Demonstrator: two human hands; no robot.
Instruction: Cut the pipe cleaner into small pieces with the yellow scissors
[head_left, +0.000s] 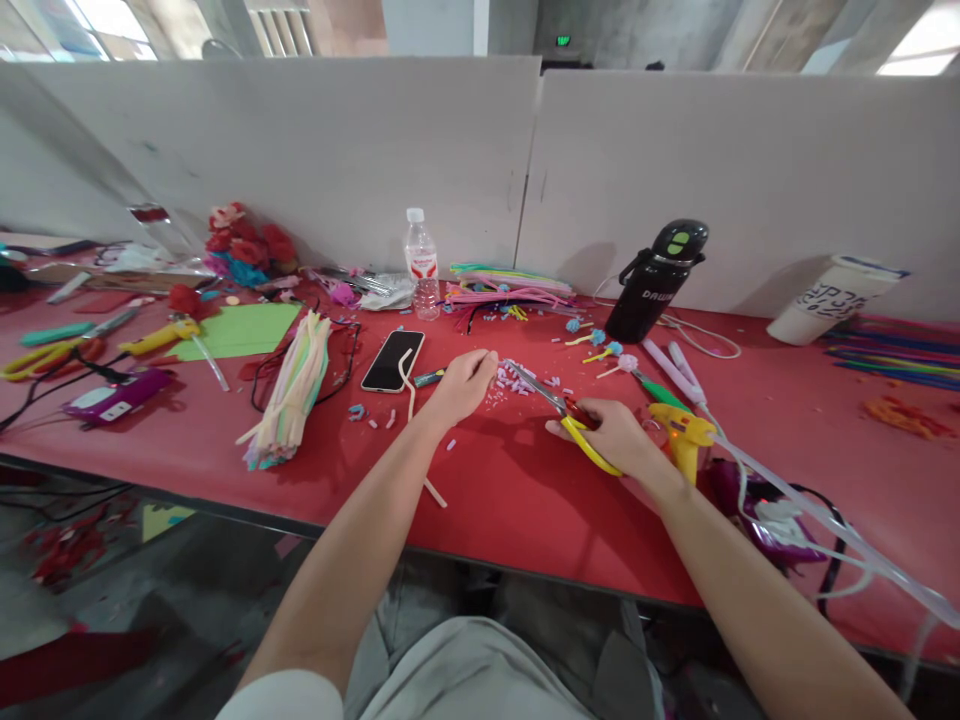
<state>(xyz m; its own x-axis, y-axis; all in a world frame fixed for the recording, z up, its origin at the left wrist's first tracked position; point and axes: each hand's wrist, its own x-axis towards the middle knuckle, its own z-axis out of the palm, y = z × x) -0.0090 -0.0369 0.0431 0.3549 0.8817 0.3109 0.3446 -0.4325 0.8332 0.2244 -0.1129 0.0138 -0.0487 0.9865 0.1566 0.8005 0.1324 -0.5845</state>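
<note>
My left hand (pixel 463 387) is closed in a pinch above the table, and whatever its fingertips hold is hidden. My right hand (pixel 611 435) grips a pair of scissors (pixel 589 445) with yellow and red handles, blades pointing toward my left fingertips. A scatter of short purple pipe cleaner pieces (pixel 517 380) lies on the red table below the blades. One cream pipe cleaner (pixel 410 395) passes beneath my left forearm, its other end showing nearer the table edge. Beside that arm are a black-screened phone (pixel 393 361) and a dark green tool (pixel 430 378), partly covered by my hand.
Pale pipe cleaners (pixel 292 390) lie bundled at left. A water bottle (pixel 422 265) and black flask (pixel 656 285) stand behind. Small pompom-topped stems (pixel 604 352) lie before the flask. A yellow glue gun (pixel 684 435) with cables sits by my right forearm; a white cup (pixel 821 300) leans farther right.
</note>
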